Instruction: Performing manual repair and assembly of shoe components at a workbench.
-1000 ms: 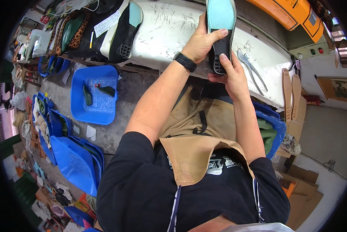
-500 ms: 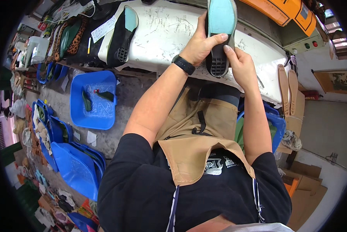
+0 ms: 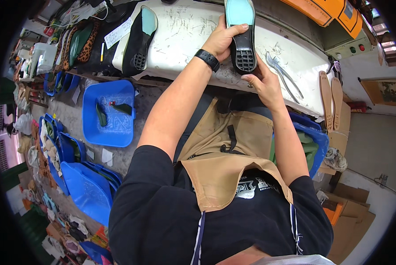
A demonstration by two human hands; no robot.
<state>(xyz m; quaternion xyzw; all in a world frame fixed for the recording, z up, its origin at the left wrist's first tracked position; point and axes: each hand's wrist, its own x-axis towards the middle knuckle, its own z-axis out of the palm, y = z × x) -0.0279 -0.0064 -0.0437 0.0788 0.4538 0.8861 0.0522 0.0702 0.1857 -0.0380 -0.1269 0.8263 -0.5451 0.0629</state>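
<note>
A black shoe (image 3: 243, 42) is held up over the white bench top, underside toward me, with a turquoise forepart and a black gridded heel. Closed around its middle is my left hand (image 3: 222, 40), thumb laid across the underside. At the heel end, my right hand (image 3: 266, 84) cradles the shoe, its thumb by the heel's lower edge and its fingers along the right side, partly hidden behind. A similar black shoe (image 3: 139, 42) lies underside up on the bench to the left. Right of my hands lie metal pincers (image 3: 285, 75) with long handles.
The white bench (image 3: 184, 26) runs across in front of me. A blue bin (image 3: 108, 137) with green pieces stands on the floor at left, near more blue bins (image 3: 85, 194). Another blue bin (image 3: 319, 145) is by my right arm. Brown soles (image 3: 325, 99) stand at the bench's right end.
The shoe has shifted left and its heel has come lower. My right thumb has left the underside and dropped to the heel's edge. The pincers now show fully.
</note>
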